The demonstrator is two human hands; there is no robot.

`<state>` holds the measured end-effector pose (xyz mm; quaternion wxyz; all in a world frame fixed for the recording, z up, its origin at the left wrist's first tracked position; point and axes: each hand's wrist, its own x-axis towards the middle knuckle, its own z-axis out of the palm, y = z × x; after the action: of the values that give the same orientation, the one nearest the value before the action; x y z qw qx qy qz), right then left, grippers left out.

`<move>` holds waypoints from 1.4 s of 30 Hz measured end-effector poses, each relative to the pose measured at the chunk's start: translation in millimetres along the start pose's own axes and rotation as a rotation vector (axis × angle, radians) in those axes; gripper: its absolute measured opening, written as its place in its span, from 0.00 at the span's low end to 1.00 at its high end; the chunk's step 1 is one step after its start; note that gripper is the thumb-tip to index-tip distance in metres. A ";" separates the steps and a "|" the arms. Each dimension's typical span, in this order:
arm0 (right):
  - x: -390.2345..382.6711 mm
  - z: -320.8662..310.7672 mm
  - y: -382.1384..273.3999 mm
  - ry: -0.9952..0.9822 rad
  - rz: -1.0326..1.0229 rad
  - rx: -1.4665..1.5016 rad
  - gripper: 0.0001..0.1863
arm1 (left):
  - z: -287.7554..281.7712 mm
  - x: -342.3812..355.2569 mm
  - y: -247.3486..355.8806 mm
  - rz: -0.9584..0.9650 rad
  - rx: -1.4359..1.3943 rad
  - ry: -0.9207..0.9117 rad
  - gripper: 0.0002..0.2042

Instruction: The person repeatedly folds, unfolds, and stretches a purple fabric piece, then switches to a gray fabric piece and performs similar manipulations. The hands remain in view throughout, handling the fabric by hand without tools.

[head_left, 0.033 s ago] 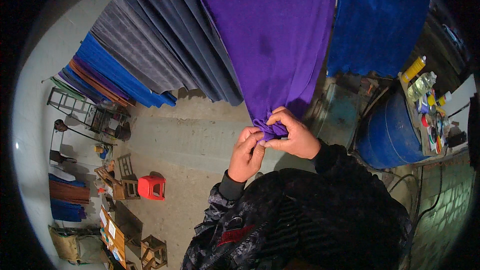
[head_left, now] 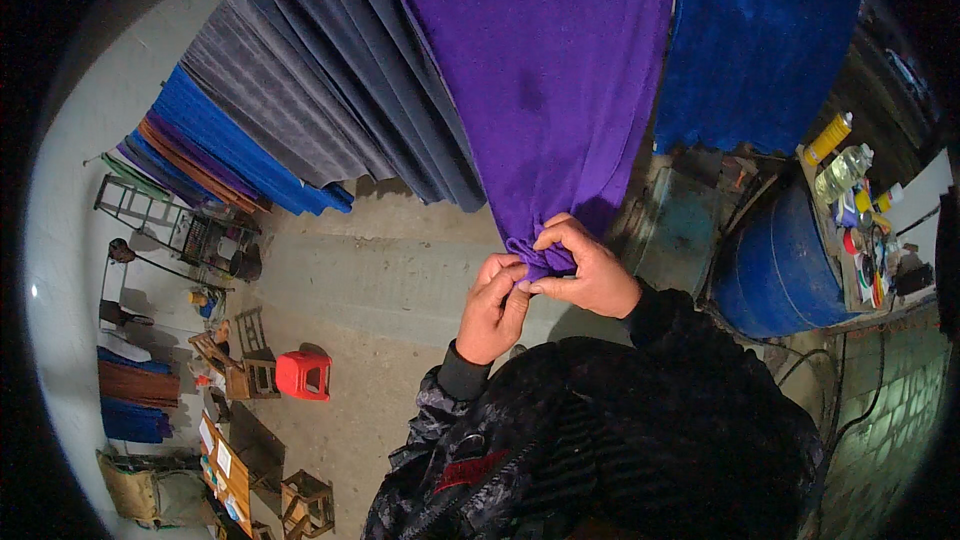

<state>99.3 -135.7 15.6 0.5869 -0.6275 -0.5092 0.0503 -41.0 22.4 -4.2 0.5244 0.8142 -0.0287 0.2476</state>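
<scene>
A long purple cloth (head_left: pixel 560 70) hangs in front of me, its lower end gathered into a bunch between my hands. My left hand (head_left: pixel 490 310) pinches the left side of that bunch with thumb and fingers. From the right, my right hand (head_left: pixel 590 275) grips the same bunch, its thumb tip close to the left fingers. The gathered folds show between the two hands; the fingertips partly cover them.
Grey cloths (head_left: pixel 310 70) hang to the left and a blue cloth (head_left: pixel 760 40) to the right. A blue barrel (head_left: pixel 775 265) stands at the right beside a shelf of bottles and tools. On the floor at the left is a red stool (head_left: pixel 303 376), near a wooden table (head_left: pixel 228 470).
</scene>
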 end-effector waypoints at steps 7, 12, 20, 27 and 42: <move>0.7 -2.3 4.6 -0.037 0.060 0.011 0.22 | 0.1 1.8 -2.1 -0.002 0.033 0.022 0.08; 0.5 -2.6 9.4 -0.032 0.105 0.034 0.18 | 1.9 5.9 -5.3 -0.021 0.004 0.084 0.09; 3.9 -3.4 19.0 0.127 0.089 0.075 0.15 | 3.5 11.2 -11.6 -0.157 0.005 0.124 0.09; 7.6 -3.1 18.7 0.245 0.036 -0.005 0.17 | 1.1 14.5 -18.4 -0.224 0.037 0.219 0.08; 7.0 8.1 7.8 0.061 -0.039 0.064 0.17 | -2.4 19.2 -7.2 -0.134 -0.017 0.211 0.08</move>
<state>101.8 -123.7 10.7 0.6227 -0.5998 -0.5012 0.0358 -22.8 31.8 -1.2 0.5469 0.7792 0.0790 0.2957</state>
